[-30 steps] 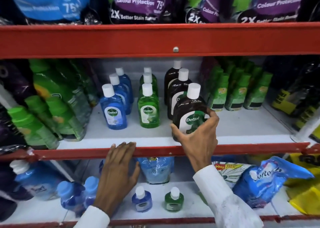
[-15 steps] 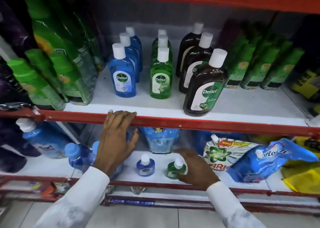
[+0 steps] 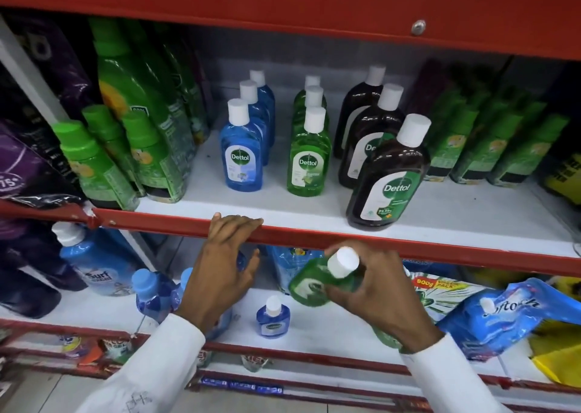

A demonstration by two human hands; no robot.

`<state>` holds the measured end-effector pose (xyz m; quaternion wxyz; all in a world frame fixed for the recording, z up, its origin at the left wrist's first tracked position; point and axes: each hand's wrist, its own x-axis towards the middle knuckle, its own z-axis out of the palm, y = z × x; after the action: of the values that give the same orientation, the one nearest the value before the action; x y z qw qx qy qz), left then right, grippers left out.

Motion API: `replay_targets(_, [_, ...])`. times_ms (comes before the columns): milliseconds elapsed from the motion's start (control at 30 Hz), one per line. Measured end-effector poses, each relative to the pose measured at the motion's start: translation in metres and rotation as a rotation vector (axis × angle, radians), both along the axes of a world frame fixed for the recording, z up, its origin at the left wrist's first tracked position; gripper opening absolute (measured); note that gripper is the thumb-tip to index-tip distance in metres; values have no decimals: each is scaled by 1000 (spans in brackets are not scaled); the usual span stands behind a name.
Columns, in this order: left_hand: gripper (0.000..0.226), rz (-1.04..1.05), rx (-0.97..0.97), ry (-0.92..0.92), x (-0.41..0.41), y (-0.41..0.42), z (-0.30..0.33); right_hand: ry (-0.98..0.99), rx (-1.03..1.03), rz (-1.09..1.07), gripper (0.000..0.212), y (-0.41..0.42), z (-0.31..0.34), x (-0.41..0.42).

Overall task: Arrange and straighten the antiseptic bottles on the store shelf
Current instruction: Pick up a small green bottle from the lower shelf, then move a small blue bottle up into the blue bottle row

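Note:
Three rows of white-capped Dettol bottles stand on the middle shelf: blue [image 3: 241, 158], green [image 3: 308, 164] and brown [image 3: 388, 180]. The front brown bottle stands nearer the shelf's edge than the other two fronts. My right hand [image 3: 377, 302] holds a small green Dettol bottle [image 3: 314, 282], tilted, in front of the shelf's red rail. A small blue Dettol bottle [image 3: 273, 317] stands alone on the lower shelf. My left hand [image 3: 224, 261] rests with its fingertips on the red rail [image 3: 440, 249], fingers spread, holding nothing.
Green detergent bottles [image 3: 103, 161] crowd the middle shelf's left, more green bottles [image 3: 490, 148] its right. The lower shelf holds blue Surf bottles [image 3: 94, 265], a blue Softouch pouch [image 3: 503, 315] and a yellow pack [image 3: 562, 359]. A red shelf edge [image 3: 283, 13] runs overhead.
My right hand left the front brown bottle, dropped to the lower shelf and lifted the small green bottle up toward the rail. The left hand stayed on the rail. The view tilted down.

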<state>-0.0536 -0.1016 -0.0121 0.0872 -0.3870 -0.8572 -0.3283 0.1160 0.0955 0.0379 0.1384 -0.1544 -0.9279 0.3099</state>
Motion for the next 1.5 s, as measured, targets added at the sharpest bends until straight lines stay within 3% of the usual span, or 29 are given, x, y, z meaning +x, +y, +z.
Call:
replay_targets(133, [51, -23, 24, -23, 0, -1, 3, 196, 24, -33, 52, -12, 75, -5])
replay_targets(267, [51, -25, 50, -36, 0, -1, 4, 239, 174, -83, 55, -9, 106, -34])
replay_targets(367, [53, -29, 51, -33, 1, -2, 5, 132, 263, -89, 51, 0, 109, -63])
replay_targets(500, [54, -40, 61, -29, -1, -2, 2, -3, 235, -70, 46, 6, 98, -90])
replay_targets(667, [55, -56, 69, -30, -4, -3, 1, 22, 178, -64, 45, 7, 91, -99])
replay_targets(800, [55, -30, -9, 32, -3, -6, 5, 50, 155, -59, 59, 3, 85, -95])
replay_targets(900, [59, 36, -127, 137, -3, -16, 4, 239, 178, -93, 73, -7, 75, -74])
replay_targets(1000, [65, 114, -195, 145, -11, -36, 2, 592, 264, -123, 49, -27, 51, -45])
replay_targets(1067, [67, 112, -201, 153, -15, -44, -1, 640, 284, -51, 32, -37, 19, -34])
replay_targets(1167, [66, 81, -150, 117, -16, -43, -1, 300, 117, 145, 36, -39, -46, -40])
replay_targets(1300, [66, 75, -112, 77, -16, -42, -1, -300, 18, 322, 68, -38, -127, -60])
replay_targets(1367, [66, 61, -103, 66, -17, -44, -1, -395, -2, 336, 70, -41, -150, -69])
replay_targets(1500, [65, 28, -128, 82, -21, -48, 2, -380, 3, 273, 45, -44, -163, -82])
